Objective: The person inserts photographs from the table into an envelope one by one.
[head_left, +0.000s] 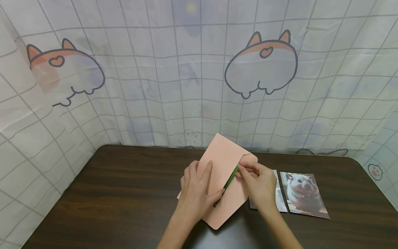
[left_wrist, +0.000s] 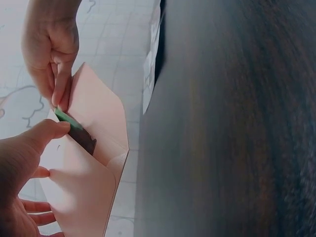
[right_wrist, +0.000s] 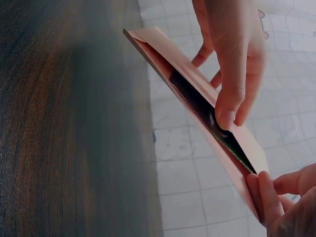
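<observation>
A pink envelope (head_left: 214, 162) is held tilted above the table, its pointed flap folded out. My left hand (head_left: 196, 190) grips it, fingers spread over the outer face and thumb at the mouth. In the left wrist view, that thumb (left_wrist: 57, 127) touches the edge of a dark card with a green border (left_wrist: 79, 129). Most of the card is hidden inside the envelope. At the other end of the mouth, my right hand (head_left: 261, 185) pinches the card's green corner; its fingertips (right_wrist: 264, 185) partly cover that corner in the right wrist view.
On the dark wooden table (head_left: 124, 193), a hamster picture card (head_left: 303, 193) lies to the right. Another picture card (head_left: 281, 199) beside it is partly covered by my right hand. A white gridded cloth (head_left: 155, 69) with cartoon animals hangs behind the table.
</observation>
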The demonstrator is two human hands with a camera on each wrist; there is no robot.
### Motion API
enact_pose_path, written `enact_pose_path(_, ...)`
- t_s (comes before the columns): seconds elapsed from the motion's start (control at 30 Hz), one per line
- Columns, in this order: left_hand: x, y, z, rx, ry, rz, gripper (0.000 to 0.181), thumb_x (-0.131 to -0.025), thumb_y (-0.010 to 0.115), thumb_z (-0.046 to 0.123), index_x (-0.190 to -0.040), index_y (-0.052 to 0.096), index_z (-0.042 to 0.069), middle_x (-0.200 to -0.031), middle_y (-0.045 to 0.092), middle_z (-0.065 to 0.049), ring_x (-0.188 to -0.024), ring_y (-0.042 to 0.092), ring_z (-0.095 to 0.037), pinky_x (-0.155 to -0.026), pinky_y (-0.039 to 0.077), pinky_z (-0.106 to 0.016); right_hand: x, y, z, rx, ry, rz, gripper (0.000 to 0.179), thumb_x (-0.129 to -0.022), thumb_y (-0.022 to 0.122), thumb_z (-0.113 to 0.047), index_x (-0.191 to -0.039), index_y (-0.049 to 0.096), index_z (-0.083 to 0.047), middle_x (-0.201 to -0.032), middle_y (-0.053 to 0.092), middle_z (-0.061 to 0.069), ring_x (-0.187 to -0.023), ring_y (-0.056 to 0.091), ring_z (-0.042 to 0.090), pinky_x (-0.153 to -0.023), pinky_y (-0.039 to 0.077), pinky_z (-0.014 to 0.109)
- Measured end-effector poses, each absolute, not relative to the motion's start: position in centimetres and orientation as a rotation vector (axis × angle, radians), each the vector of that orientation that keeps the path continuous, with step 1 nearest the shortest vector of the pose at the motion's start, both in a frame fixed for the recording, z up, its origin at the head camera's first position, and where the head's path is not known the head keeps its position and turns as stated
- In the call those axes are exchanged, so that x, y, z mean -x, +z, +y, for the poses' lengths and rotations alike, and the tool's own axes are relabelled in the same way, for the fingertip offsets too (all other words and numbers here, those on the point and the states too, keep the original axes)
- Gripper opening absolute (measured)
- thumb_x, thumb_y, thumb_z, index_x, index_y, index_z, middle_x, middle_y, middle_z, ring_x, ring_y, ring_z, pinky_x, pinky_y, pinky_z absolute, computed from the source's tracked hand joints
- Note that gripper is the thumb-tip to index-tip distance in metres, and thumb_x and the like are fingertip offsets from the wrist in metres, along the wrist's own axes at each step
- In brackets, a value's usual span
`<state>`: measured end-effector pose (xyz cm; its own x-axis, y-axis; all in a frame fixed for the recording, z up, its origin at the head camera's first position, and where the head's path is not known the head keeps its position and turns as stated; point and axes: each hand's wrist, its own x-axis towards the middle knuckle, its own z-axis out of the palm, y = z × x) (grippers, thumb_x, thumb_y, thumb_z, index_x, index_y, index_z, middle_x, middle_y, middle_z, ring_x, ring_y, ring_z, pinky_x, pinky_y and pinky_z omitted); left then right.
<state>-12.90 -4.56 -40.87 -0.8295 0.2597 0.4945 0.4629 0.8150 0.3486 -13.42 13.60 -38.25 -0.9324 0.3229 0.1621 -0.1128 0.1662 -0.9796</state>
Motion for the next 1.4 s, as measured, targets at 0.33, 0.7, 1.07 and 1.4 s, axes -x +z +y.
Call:
enact_pose_path(0.33, 13.4, -40.9, -5.1, 0.490, -0.647, -2.630, 0.078, -0.082, 0.088, 0.038, -0.147, 0.058, 0.006, -0.140, 0.047, -0.026, -0.126, 0.048, -0.045, -0.096, 0.046, -0.061, 13.3, -38.0, 13.5, 0.125, 1.886, -2.068, 0.019, -0.095, 0.070, 0.009, -0.111, 0.072, 0.018, -0.098, 0.076, 0.032, -0.071, 0.074, -0.002, -0.072, 0.059, 0.018)
enact_pose_path(0.7, 13.9, -41.4, -5.8, 0.456, -0.651, -2.638, 0.078, -0.082, 0.088, 0.039, -0.147, 0.059, 0.008, -0.137, 0.048, -0.023, -0.125, 0.048, -0.043, -0.097, 0.046, -0.060, 13.6, -37.8, 14.4, 0.070, 1.769, -2.042, 0.015, -0.093, 0.073, 0.010, -0.107, 0.076, 0.012, -0.097, 0.076, 0.029, -0.069, 0.072, 0.000, -0.067, 0.060, 0.021)
enact_pose_path(1.07, 13.8, -41.2, -6.4, 0.465, -0.653, -2.609, 0.076, -0.083, 0.088, 0.036, -0.146, 0.060, 0.006, -0.138, 0.047, -0.025, -0.126, 0.048, -0.045, -0.095, 0.046, -0.060, 14.0, -38.0, 16.3, 0.059, 1.525, -2.181, 0.018, -0.095, 0.074, 0.001, -0.112, 0.078, 0.001, -0.102, 0.077, 0.021, -0.075, 0.066, -0.004, -0.068, 0.054, 0.013)
enact_pose_path(1.4, 13.8, -41.1, -6.6, 0.448, -0.671, -2.628, 0.076, -0.083, 0.088, 0.037, -0.147, 0.059, 0.006, -0.139, 0.047, -0.024, -0.127, 0.047, -0.045, -0.098, 0.045, -0.061, 14.4, -38.3, 17.6, 0.056, 1.350, -2.336, 0.022, -0.101, 0.070, -0.011, -0.121, 0.075, -0.003, -0.108, 0.077, 0.016, -0.090, 0.074, 0.026, -0.072, 0.050, 0.009)
